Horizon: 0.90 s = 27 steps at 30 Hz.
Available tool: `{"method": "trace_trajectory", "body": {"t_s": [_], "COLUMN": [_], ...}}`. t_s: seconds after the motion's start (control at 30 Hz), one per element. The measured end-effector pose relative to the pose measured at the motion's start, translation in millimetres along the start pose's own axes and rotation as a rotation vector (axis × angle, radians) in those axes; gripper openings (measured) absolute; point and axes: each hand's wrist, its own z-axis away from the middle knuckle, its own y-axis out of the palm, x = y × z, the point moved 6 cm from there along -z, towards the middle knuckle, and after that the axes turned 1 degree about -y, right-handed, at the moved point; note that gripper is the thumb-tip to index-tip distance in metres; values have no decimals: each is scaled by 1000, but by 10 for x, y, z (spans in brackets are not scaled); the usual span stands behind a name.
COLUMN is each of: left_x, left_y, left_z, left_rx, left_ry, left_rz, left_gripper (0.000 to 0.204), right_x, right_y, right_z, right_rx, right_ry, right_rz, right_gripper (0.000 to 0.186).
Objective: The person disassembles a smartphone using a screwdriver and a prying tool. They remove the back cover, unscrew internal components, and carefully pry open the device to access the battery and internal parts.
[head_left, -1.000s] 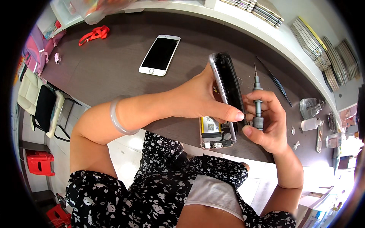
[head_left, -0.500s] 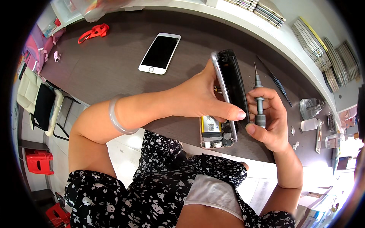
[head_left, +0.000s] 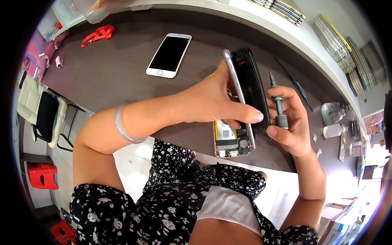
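My left hand grips a phone's screen assembly, a black panel with a silver edge beside it, tilted upright over an opened phone body whose battery and inner parts show. The thumb presses on the panel's lower part; the other fingers are mostly hidden behind it. My right hand holds a grey precision screwdriver, thin tip pointing up, with its thumb at the panel's lower right corner. Black tweezers lie to the right. A white phone with a black screen lies on the dark desk beyond my left arm.
A red strap lies at the back left. A white shelf carries stacks of phone parts. A glass jar and a white bottle stand at right. A chair and red stools are left.
Both hands, the screen assembly and the screwdriver have shifted slightly upward in the picture. The screwdriver leans a little more, its tip farther left. Both grips are kept.
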Motion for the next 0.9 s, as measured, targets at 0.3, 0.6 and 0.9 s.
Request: {"method": "trace_trajectory", "body": {"t_s": [0.3,0.6,0.9], "left_x": [-2,39,28], "left_y": [25,33,53], "left_z": [16,-24,-41], "left_rx": [-32,44,67], "left_ry": [-102,-100,-103], "left_rz": [102,132,116], "left_gripper": [80,70,66], "right_x": [6,8,9], "right_y": [6,-9,-67], "right_z": [-32,-28,-1], "right_rx": [-63,-88,-119], "right_ry": [34,11,116], "right_rz": [-17,34,179], "right_gripper": [57,56,60]}}
